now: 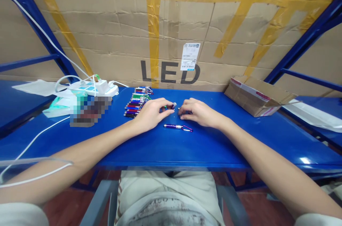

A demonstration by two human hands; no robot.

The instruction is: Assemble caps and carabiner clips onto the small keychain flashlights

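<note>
My left hand [151,113] rests on the blue table [171,147], fingers curled around a small keychain flashlight [171,106] with a silver tip. My right hand [199,112] lies just right of it, fingers bent and pinched toward that tip; what they hold is too small to make out. A purple keychain flashlight [176,126] with a red clip lies loose on the table just in front of both hands. A row of several coloured keychain flashlights [137,102] is lined up left of my left hand.
A white power strip [93,88] with cables sits at the back left, beside white and teal packets [57,106]. An open cardboard box [258,96] stands at the back right. A taped cardboard wall marked LED closes off the back.
</note>
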